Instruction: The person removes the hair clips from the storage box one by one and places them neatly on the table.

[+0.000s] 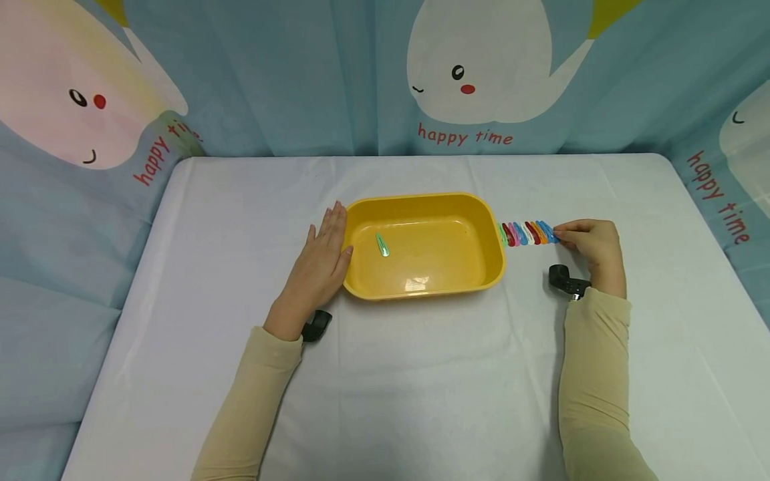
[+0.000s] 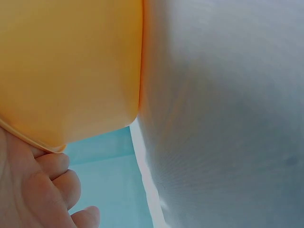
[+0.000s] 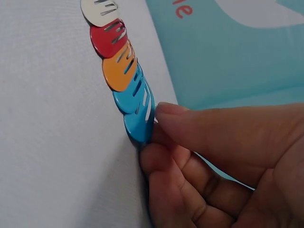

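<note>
A yellow plastic basin (image 1: 421, 294) stands on the table, with one green snap hair clip (image 1: 382, 245) lying inside it. My left hand (image 1: 315, 267) rests against the basin's left rim, fingers straight along it and the thumb at the edge. To the right of the basin runs a row of overlapping snap hair clips (image 1: 522, 233) in green, red, pink, blue, white and orange. At the row's right end, my right hand (image 1: 592, 244) pinches a blue snap hair clip (image 3: 137, 126) between thumb and fingers. In the right wrist view, that clip overlaps another blue one.
A white cloth (image 1: 421, 374) covers the table. Behind it hangs a blue curtain (image 1: 289, 80) with cartoon whales. Black wrist cameras, one by the left wrist (image 1: 317, 326) and one by the right wrist (image 1: 565, 279), sit close to the cloth.
</note>
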Motion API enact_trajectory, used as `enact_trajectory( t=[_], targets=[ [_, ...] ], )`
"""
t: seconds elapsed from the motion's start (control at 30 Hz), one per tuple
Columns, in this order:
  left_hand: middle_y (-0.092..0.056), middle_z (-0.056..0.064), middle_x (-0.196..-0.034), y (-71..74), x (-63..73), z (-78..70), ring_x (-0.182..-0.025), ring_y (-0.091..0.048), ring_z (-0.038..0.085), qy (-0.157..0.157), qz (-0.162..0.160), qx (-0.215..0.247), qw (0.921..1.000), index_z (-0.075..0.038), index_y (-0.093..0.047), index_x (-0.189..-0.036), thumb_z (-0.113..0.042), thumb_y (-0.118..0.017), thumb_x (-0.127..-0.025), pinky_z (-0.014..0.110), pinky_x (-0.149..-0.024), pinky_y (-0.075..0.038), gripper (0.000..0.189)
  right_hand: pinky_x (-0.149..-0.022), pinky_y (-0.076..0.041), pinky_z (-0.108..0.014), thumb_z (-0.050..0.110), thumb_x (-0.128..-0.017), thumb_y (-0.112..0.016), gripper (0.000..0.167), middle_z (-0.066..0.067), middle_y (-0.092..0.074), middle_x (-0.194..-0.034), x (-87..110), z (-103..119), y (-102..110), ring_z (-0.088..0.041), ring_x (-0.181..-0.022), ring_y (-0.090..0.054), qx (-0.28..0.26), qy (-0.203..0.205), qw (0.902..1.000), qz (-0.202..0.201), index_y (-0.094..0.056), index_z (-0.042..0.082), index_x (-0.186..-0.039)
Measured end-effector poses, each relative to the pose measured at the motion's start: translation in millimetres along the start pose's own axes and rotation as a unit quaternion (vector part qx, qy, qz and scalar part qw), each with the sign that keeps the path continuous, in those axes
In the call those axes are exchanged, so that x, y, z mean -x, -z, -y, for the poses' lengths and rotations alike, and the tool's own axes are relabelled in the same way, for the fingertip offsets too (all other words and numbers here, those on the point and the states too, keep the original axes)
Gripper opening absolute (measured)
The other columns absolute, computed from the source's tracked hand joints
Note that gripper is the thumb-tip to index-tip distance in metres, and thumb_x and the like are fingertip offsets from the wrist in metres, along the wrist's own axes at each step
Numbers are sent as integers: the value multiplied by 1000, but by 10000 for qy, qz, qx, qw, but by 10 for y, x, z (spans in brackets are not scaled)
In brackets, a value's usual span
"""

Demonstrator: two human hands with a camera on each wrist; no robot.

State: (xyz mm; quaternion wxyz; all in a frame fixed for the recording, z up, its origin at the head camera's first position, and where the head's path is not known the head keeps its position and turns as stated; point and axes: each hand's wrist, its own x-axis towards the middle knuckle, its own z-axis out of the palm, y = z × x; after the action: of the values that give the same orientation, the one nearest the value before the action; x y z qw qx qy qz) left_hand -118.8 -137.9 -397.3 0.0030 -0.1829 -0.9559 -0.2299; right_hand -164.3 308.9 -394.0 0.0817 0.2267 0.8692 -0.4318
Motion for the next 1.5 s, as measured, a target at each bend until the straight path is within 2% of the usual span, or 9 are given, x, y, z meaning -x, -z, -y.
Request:
enact_trajectory(
  t=[0.2, 0.3, 0.4, 0.67, 0.9, 1.27, 1.5],
  targets=[
    [-4, 10, -158, -7, -1, 5, -144, -4, 23, 7, -21, -21, 10000, -2, -5, -151, -25, -32, -102, 49, -114, -7, 61, -64, -47, -12, 17, -88, -67, 8, 13, -55, -84, -3, -21, 43, -5, -74, -54, -420, 33, 9991, 80, -75, 17, -87],
    [-3, 9, -158, -8, -3, 6, -144, -5, 24, 9, -21, -20, 10000, -2, -5, -151, -25, -32, -102, 49, -114, -7, 60, -63, -48, -12, 14, -88, -66, 18, 16, -56, -80, -6, -23, 53, -3, -73, -54, -556, 17, 9984, 125, -74, 26, -76],
    [-3, 8, -157, -7, -2, 4, -144, -6, 25, 1, -37, -24, 10000, -2, -5, -151, -25, -32, -102, 49, -114, -7, 60, -63, -48, -12, 13, -88, -67, 23, 17, -56, -79, -4, -25, 54, -3, -73, -54, -596, 1, 9981, 128, -72, 29, -72],
    [-3, 9, -158, -11, 2, 5, -144, -5, 25, -8, -35, -12, 10000, -2, -5, -151, -25, -32, -102, 50, -114, -8, 60, -65, -49, -11, 12, -89, -66, 16, 18, -57, -78, 11, -30, 62, -2, -75, -55, -662, 31, 9977, 131, -74, 22, -80],
    [-2, 9, -157, -3, 7, 8, -144, -5, 25, -16, -27, 4, 10000, -2, -4, -151, -25, -32, -103, 50, -114, -8, 60, -64, -50, -12, 10, -87, -67, 26, 19, -61, -70, -6, -39, 88, 2, -68, -60, -1029, -68, 9945, 193, -71, 28, -68],
    [-2, 9, -157, 2, 8, 0, -144, -6, 27, -18, -28, 12, 10000, -2, -4, -151, -24, -32, -103, 50, -114, -8, 60, -62, -51, -13, 11, -86, -69, 23, 16, -62, -70, 0, -23, 88, 0, -65, -61, -1262, -105, 9916, 262, -71, 25, -69],
    [-2, 9, -157, -3, 7, 0, -144, -6, 26, -25, -34, 13, 10000, -2, -5, -151, -25, -32, -103, 50, -114, -8, 60, -67, -50, -13, 15, -87, -69, 26, 18, -61, -71, 18, -10, 89, 2, -69, -62, -1083, 68, 9939, 201, -68, 32, -66]
  ],
)
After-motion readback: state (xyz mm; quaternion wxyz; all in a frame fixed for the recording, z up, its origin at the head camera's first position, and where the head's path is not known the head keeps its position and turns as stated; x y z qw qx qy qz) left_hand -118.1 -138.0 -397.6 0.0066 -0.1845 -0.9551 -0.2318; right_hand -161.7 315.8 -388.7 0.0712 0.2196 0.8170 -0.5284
